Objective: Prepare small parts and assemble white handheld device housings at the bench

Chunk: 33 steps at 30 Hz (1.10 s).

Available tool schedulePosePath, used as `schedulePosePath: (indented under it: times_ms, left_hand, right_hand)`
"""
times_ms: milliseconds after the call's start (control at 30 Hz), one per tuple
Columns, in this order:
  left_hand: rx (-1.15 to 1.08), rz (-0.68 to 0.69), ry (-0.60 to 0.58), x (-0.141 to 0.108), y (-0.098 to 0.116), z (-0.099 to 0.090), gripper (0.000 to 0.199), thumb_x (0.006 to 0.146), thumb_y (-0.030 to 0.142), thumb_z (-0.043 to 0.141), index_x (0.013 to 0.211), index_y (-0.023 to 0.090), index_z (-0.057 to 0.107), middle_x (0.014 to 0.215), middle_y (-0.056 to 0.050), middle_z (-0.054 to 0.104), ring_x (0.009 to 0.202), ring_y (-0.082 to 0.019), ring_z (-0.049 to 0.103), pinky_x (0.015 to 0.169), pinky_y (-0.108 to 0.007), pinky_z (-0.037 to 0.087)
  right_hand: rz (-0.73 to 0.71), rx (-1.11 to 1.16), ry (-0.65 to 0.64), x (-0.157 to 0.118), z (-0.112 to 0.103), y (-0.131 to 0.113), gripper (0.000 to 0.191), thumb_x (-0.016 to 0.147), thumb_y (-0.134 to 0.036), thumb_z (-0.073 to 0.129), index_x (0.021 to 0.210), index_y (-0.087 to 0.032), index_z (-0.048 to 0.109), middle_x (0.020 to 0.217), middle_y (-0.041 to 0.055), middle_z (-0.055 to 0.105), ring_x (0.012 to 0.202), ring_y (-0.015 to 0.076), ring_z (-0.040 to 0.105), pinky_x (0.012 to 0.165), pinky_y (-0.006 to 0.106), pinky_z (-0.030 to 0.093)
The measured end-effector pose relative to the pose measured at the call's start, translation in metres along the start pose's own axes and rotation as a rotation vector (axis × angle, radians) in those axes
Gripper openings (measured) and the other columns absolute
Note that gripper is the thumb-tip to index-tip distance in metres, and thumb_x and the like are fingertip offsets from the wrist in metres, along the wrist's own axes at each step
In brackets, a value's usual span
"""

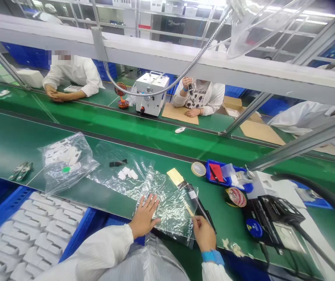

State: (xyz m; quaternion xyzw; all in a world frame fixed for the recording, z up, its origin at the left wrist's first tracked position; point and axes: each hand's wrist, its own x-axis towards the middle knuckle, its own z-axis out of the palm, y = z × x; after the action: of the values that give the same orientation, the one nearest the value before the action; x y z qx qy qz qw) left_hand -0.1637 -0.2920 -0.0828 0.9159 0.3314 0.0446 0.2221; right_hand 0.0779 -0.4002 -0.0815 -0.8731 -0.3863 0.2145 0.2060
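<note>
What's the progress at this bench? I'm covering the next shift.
Looks done: white pads lie on a flattened clear bag. In hand: the left hand presses another clear bag, the right hand pinches a thin tan strip at its edge. Left: a bag holding white parts, and a blue crate full of white moulded pieces.

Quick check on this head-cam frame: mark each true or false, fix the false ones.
1. The left hand lies spread on a clear plastic bag. True.
2. The right hand wears a glove. False: it is bare.
3. A blue band circles the right wrist. True.
4. The blue tray sits left of the tape roll. False: the blue tray sits right of the tape roll.
5. A blue crate of white parts sits at the belt's near edge, left of the hands. True.
</note>
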Motion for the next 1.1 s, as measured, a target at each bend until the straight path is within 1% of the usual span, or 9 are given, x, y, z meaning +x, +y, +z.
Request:
schedulePosePath:
  times_ms: [167,267,367,500,633,767,900,967,1100]
  left_hand:
    - [-0.132,-0.02,0.0,-0.001,-0.003,-0.001,0.062,0.086,0.052,0.036,0.14,0.024,0.021,0.148,-0.007,0.021,0.136,-0.029,0.013,0.108,-0.055,0.006]
    - [-0.241,-0.061,0.04,-0.002,-0.005,-0.006,0.058,0.086,0.051,0.037,0.138,0.026,0.026,0.148,-0.004,0.023,0.136,-0.025,0.014,0.109,-0.051,0.007]
    - [-0.365,-0.17,0.12,-0.006,-0.012,-0.014,0.055,0.089,0.048,0.032,0.138,0.023,0.028,0.148,-0.005,0.021,0.137,-0.023,0.011,0.11,-0.049,0.009]
    - [-0.569,-0.366,0.218,-0.017,-0.027,-0.019,0.053,0.089,0.05,0.029,0.134,0.021,0.035,0.147,-0.009,0.026,0.136,-0.023,0.016,0.11,-0.048,0.015]
    - [-0.815,-0.542,0.278,-0.028,-0.041,-0.021,0.054,0.089,0.052,0.026,0.128,0.018,0.042,0.139,-0.013,0.039,0.13,-0.026,0.032,0.105,-0.052,0.025]
    - [-1.058,-0.635,0.312,-0.033,-0.048,-0.028,0.061,0.088,0.057,0.018,0.127,0.017,0.044,0.132,-0.015,0.049,0.117,-0.024,0.049,0.097,-0.046,0.039]
    - [-1.256,-0.689,0.314,-0.032,-0.049,-0.036,0.07,0.086,0.061,0.011,0.124,0.016,0.047,0.124,-0.016,0.056,0.105,-0.021,0.059,0.091,-0.039,0.045]
    - [-1.328,-0.709,0.314,-0.031,-0.048,-0.039,0.068,0.086,0.061,0.015,0.123,0.015,0.049,0.121,-0.015,0.059,0.101,-0.02,0.061,0.09,-0.039,0.046]
    - [-1.412,-0.723,0.328,-0.027,-0.049,-0.041,0.051,0.086,0.054,0.036,0.113,0.014,0.054,0.109,-0.011,0.064,0.094,-0.02,0.062,0.086,-0.042,0.046]
  right_hand:
    - [-0.109,0.136,-0.119,0.004,-0.038,-0.036,0.025,0.08,-0.039,0.051,0.069,-0.018,0.056,0.06,-0.002,0.055,0.054,0.0125,0.051,0.056,0.027,0.042]
    - [-0.228,0.253,-0.196,0.005,-0.052,-0.077,0.028,0.079,-0.044,0.048,0.069,-0.019,0.055,0.061,-0.0014,0.057,0.056,0.0141,0.053,0.054,0.026,0.043]
    - [-0.332,0.326,-0.24,0.005,-0.049,-0.128,0.027,0.081,-0.041,0.048,0.069,-0.018,0.053,0.062,-0.0021,0.057,0.059,0.0136,0.054,0.057,0.026,0.043]
    - [-0.435,0.358,-0.308,0.007,-0.02,-0.188,0.023,0.084,-0.035,0.054,0.072,-0.015,0.055,0.068,-0.0023,0.057,0.061,0.0111,0.055,0.061,0.027,0.046]
    - [-0.461,0.301,-0.369,0.012,0.028,-0.222,0.023,0.085,-0.034,0.054,0.076,-0.014,0.057,0.069,-0.0024,0.058,0.06,0.0101,0.055,0.059,0.027,0.047]
    - [-0.43,0.231,-0.408,0.013,0.073,-0.233,0.02,0.086,-0.032,0.053,0.083,-0.014,0.059,0.078,-0.0001,0.06,0.065,0.011,0.057,0.062,0.029,0.049]
    - [-0.401,0.231,-0.45,0.011,0.104,-0.233,0.019,0.087,-0.032,0.053,0.091,-0.014,0.059,0.086,0.0019,0.061,0.072,0.0128,0.059,0.067,0.031,0.05]
    - [-0.395,0.26,-0.474,0.011,0.115,-0.233,0.02,0.087,-0.031,0.053,0.093,-0.014,0.058,0.088,0.0023,0.061,0.073,0.0132,0.06,0.067,0.032,0.051]
    - [-0.404,0.359,-0.503,0.014,0.129,-0.234,0.02,0.087,-0.031,0.052,0.094,-0.013,0.058,0.086,0.0021,0.062,0.07,0.0124,0.06,0.064,0.03,0.051]
